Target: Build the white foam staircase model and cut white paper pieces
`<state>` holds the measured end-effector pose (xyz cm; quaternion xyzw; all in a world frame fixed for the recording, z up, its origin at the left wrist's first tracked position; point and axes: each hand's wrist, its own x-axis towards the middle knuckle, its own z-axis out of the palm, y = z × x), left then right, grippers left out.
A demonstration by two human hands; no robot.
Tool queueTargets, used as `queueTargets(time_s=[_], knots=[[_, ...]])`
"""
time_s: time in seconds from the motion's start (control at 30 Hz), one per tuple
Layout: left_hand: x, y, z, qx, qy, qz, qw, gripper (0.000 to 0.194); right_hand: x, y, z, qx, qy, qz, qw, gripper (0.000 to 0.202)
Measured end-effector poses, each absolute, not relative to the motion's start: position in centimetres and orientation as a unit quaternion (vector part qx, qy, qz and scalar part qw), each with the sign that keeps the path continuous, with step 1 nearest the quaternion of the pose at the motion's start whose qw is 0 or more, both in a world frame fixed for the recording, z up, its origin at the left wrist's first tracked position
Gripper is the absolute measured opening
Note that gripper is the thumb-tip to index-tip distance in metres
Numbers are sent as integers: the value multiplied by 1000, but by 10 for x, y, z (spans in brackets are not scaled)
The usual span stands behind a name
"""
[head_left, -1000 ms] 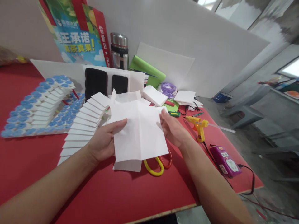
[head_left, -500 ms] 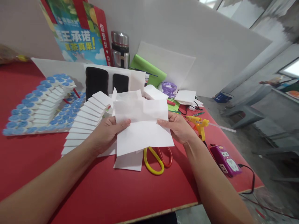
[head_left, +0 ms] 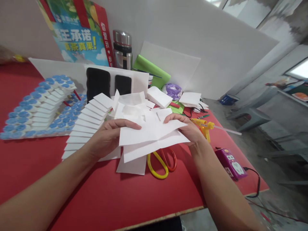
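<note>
A folded sheet of white paper [head_left: 146, 136] is held above the table between both hands, its two layers slightly apart along the near edge. My left hand [head_left: 112, 136] grips the left side, thumb on top and fingers partly hidden. My right hand [head_left: 184, 128] holds the right side, index finger curled over the upper layer. Beneath the paper lie scissors with one yellow handle [head_left: 157, 170] and one red handle [head_left: 172, 160], their blades hidden. A small white paper piece [head_left: 132, 166] rests beside them. More white paper [head_left: 131, 98] lies behind the hands.
Left stand a stepped white fan-like piece [head_left: 83, 128] and a model with blue-topped rolls [head_left: 21, 114]. Two phones [head_left: 98, 84] lean at the back near a steel flask [head_left: 122, 49]. A yellow glue gun [head_left: 204, 127] and purple power socket [head_left: 231, 163] are right, by the table edge.
The raised far flap of the paper has been folded down toward me, so two layers now show. My right fingers have moved on top of the sheet.
</note>
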<state>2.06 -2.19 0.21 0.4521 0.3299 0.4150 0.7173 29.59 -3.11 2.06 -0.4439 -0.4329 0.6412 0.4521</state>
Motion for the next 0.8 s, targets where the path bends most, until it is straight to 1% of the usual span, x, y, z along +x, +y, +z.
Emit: queueTargets(time_s=[0.2, 0.3, 0.4, 0.5, 0.6, 0.67, 0.73, 0.77, 0.8], knots=[[20, -24, 6, 479, 303, 414, 713, 12, 296, -31, 19, -433, -437, 639, 462, 17], [20, -25, 6, 486, 309, 413, 705, 9, 297, -31, 19, -433, -442, 634, 463, 18], [17, -25, 7, 498, 321, 405, 696, 8, 298, -29, 19, -443, -446, 631, 454, 14], [13, -23, 7, 522, 318, 389, 690, 17, 301, -28, 20, -439, -470, 618, 453, 10], [13, -20, 6, 575, 342, 389, 634, 27, 301, -28, 19, -431, -506, 593, 455, 24], [15, -20, 5, 599, 390, 387, 583, 19, 300, -29, 17, -453, -521, 567, 450, 27], [19, -22, 5, 613, 429, 381, 543, 12, 298, -29, 15, -472, -540, 534, 447, 24], [21, -23, 6, 614, 438, 389, 528, 16, 297, -29, 14, -473, -553, 519, 449, 27], [23, -24, 7, 612, 439, 403, 520, 24, 297, -29, 13, -469, -563, 509, 452, 34]])
